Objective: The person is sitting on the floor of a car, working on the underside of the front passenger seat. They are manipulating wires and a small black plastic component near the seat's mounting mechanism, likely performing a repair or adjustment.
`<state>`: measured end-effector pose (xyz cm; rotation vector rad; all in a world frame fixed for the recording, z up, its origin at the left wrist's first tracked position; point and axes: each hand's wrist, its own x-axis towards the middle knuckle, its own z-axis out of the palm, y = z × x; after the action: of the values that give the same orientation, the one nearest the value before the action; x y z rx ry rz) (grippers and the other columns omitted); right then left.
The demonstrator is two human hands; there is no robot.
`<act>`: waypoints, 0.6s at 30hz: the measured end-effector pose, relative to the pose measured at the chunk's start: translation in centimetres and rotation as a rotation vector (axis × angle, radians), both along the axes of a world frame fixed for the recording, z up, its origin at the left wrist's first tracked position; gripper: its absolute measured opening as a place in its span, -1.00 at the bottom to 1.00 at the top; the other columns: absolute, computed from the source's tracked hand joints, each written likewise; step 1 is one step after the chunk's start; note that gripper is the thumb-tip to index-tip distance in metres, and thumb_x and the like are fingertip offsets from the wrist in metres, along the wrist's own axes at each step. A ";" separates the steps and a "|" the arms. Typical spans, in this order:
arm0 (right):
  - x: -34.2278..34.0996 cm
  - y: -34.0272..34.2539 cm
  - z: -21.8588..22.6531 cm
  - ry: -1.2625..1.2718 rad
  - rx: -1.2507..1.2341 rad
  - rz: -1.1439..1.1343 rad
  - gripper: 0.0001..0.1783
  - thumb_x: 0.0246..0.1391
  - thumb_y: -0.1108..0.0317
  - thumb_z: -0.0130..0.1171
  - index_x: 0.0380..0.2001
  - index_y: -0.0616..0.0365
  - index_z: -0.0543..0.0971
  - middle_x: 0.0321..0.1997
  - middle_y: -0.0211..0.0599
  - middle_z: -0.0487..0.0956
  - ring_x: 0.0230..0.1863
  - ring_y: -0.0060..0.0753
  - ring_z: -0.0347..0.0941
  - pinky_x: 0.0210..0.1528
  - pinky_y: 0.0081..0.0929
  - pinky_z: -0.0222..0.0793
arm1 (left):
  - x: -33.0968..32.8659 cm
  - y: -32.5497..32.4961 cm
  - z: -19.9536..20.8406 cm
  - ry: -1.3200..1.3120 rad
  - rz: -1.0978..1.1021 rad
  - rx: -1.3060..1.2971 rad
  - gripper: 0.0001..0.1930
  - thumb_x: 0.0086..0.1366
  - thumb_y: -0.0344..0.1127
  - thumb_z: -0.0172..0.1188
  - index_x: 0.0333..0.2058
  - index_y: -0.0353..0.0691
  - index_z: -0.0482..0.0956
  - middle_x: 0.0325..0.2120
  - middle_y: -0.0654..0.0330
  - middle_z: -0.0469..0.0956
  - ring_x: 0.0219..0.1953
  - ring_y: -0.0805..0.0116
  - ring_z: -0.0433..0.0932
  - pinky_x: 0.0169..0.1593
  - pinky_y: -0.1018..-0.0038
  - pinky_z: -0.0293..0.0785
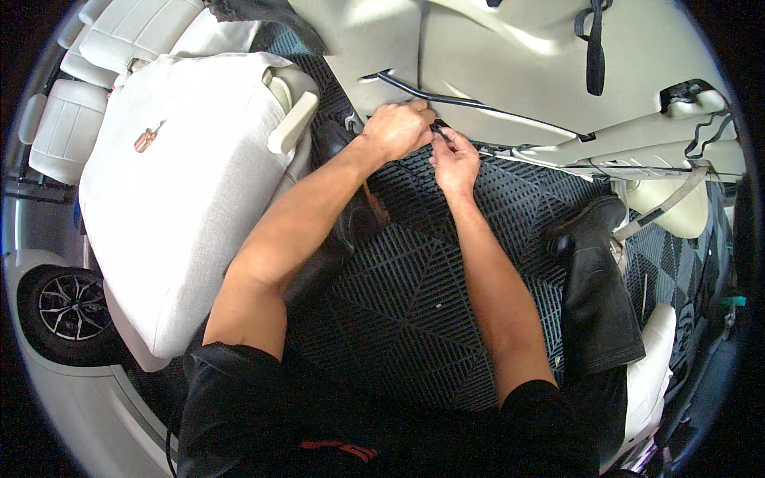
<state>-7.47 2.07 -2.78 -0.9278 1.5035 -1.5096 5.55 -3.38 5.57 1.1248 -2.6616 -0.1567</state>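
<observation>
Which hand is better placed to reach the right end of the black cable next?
Probably the right hand: it sits closer to that end of the black cable, while the left hand is farther left along the beige panel.

At one o'clock I see the cream wall panel (510, 68), smooth plastic with a soft sheen, and a glossy black strip (458, 101). The seat cover (175, 207) at nine looks like matt woven cloth; the armrest (292, 126) at eleven, smooth plastic. Towards six, the dark mat (410, 307) is rough, ridged.
</observation>
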 end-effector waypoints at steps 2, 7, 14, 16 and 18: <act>-0.1 -0.1 -0.9 0.093 -0.036 -0.020 -0.71 0.04 0.39 0.29 -0.16 0.30 0.61 -0.58 -0.29 0.59 -0.62 -0.58 0.46 -0.52 -0.54 0.37 | -0.7 0.3 0.3 -0.009 0.042 -0.015 -0.76 0.13 -0.24 0.16 -0.32 -0.29 0.57 -0.27 -0.04 0.56 -0.30 -0.08 0.60 -0.18 0.08 0.56; 0.3 0.2 -1.1 0.369 -0.205 -0.089 -0.74 0.04 0.41 0.27 -0.17 0.25 0.61 -0.53 -0.18 0.63 -0.57 -0.53 0.49 -0.42 -0.49 0.42 | -1.5 1.0 -0.8 0.113 0.343 0.148 -0.72 0.08 -0.23 0.20 -0.35 -0.36 0.59 -0.39 -0.11 0.60 -0.30 -0.14 0.62 -0.20 0.11 0.56; 0.4 0.1 -0.6 0.236 -0.122 -0.061 -0.74 0.05 0.40 0.27 -0.17 0.25 0.62 -0.47 -0.13 0.65 -0.48 -0.45 0.56 -0.34 -0.48 0.46 | -1.4 2.1 -5.5 0.961 0.651 0.836 -0.82 0.20 -0.27 0.27 -0.35 -0.28 0.66 -0.50 0.28 0.60 -0.53 0.57 0.49 -0.45 0.61 0.43; -0.1 0.3 -0.3 0.283 -0.083 -0.073 -0.73 0.05 0.38 0.28 -0.17 0.25 0.62 -0.45 -0.13 0.66 -0.47 -0.45 0.56 -0.32 -0.48 0.47 | -2.5 2.7 -5.3 1.165 0.619 0.899 -0.82 0.22 -0.26 0.27 -0.33 -0.26 0.65 -0.48 0.28 0.60 -0.53 0.55 0.48 -0.44 0.60 0.44; 0.1 0.3 -0.3 0.271 -0.096 -0.080 -0.72 0.04 0.36 0.28 -0.17 0.24 0.62 -0.46 -0.13 0.65 -0.47 -0.44 0.56 -0.32 -0.47 0.47 | -2.9 2.5 -6.1 1.263 0.584 0.868 -0.82 0.26 -0.26 0.27 -0.33 -0.27 0.64 -0.48 0.28 0.60 -0.54 0.55 0.47 -0.44 0.60 0.43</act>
<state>-7.42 2.36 -3.12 -1.1793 1.6884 -1.5728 2.64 -0.92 -0.52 1.2741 -1.0611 -1.4132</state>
